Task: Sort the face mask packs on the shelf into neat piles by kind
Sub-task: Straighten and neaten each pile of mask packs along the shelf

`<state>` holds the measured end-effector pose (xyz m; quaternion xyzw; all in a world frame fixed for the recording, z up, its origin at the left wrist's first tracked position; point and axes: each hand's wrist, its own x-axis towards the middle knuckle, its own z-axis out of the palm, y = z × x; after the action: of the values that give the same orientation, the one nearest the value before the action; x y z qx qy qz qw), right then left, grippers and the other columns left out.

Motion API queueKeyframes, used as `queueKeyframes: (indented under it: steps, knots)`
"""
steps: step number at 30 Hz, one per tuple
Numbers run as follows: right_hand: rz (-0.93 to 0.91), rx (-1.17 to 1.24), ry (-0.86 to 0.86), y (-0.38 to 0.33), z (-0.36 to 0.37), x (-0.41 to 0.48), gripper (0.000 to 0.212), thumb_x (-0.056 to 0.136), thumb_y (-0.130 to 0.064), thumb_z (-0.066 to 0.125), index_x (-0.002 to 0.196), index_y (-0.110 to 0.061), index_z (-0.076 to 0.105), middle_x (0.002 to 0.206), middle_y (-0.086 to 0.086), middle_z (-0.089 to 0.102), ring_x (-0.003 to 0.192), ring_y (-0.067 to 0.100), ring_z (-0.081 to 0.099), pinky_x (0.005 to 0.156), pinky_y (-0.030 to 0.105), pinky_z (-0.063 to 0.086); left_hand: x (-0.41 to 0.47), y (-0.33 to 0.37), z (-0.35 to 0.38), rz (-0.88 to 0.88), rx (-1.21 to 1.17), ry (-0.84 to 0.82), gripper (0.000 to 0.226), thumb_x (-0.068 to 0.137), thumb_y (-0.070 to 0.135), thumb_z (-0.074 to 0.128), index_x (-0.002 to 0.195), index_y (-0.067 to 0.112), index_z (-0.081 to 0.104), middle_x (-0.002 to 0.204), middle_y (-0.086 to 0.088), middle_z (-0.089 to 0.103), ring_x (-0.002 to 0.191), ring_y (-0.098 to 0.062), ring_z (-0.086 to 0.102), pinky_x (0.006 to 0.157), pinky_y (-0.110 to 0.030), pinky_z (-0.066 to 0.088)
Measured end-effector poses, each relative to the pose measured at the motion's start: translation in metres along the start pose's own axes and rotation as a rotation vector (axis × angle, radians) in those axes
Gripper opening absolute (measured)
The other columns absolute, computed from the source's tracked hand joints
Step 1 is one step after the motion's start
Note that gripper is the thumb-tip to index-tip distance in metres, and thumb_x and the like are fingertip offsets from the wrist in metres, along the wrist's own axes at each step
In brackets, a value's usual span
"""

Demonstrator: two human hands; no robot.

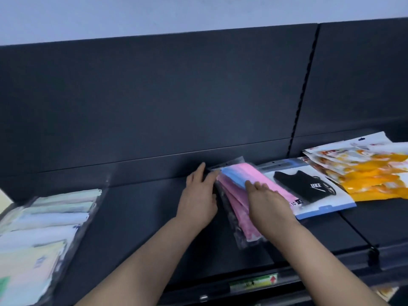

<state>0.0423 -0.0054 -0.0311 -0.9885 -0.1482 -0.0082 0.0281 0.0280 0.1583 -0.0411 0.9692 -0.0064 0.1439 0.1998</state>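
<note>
both my hands are on the pile of pink and blue packs [230,193] in the middle of the shelf [136,217]. my left hand [199,196] lies against the pile's left edge, fingers fairly straight and pointing to the far side, touching the clear wrap; it curls round nothing. my right hand [268,202] lies flat on top of the pile, fingers stretched toward the far side and pressing down on the pink masks, thumb near the blue part. neither hand pinches or grips a pack. the pile runs from near to far and is slightly fanned, its near end sticking out past my right wrist, its far end close to the back panel [154,96]

just to the right lies a black mask pack [309,186], a black mask on a white card with a blue border; the pink pile's right edge lies over its left edge. farther right, overlapping that pack's far right corner, is a loose heap of orange packs [371,175], fanned and not squared. well apart on the left of the shelf lie the pale packs [44,228], green, white and yellow masks in clear bags, spread in an overlapping row from far to near. on the near rim of the shelf, between my forearms, sits a green price label [254,282] with a red arrow
</note>
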Motion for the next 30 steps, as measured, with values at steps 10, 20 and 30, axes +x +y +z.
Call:
queueKeyframes:
  steps: [10, 20, 30]
  knots:
    - [-0.472, 0.169, 0.378, -0.043, 0.018, 0.007, 0.062, 0.075, -0.01, 0.061, 0.133, -0.024, 0.045, 0.133, 0.0, 0.059, 0.127, 0.02, 0.052, 0.102, 0.046, 0.042, -0.013, -0.07, -0.038, 0.275, 0.444, 0.165, 0.044, 0.069, 0.011, 0.054, 0.108, 0.022, 0.072, 0.102, 0.004, 0.075, 0.093, -0.019, 0.071, 0.09, -0.04, 0.054]
    - [0.211, 0.051, -0.126, -0.02, 0.012, 0.025, 0.064, 0.094, -0.045, 0.048, 0.142, -0.009, 0.027, 0.138, 0.018, 0.04, 0.129, 0.035, 0.036, 0.099, 0.041, 0.041, -0.047, -0.112, -0.032, -0.102, 0.427, -0.441, 0.064, 0.096, 0.056, 0.032, 0.152, 0.037, 0.006, 0.162, -0.002, 0.008, 0.148, -0.029, 0.009, 0.117, -0.05, 0.017]
    - [0.101, -0.049, -0.018, -0.018, 0.017, 0.017, 0.056, 0.083, 0.002, 0.041, 0.135, -0.016, 0.033, 0.118, 0.014, 0.056, 0.111, 0.031, 0.053, 0.093, 0.04, 0.047, -0.022, -0.115, -0.017, -0.193, 0.441, -0.447, 0.065, 0.095, 0.061, 0.026, 0.152, 0.04, 0.002, 0.162, -0.004, 0.002, 0.147, -0.032, 0.004, 0.115, -0.054, 0.014]
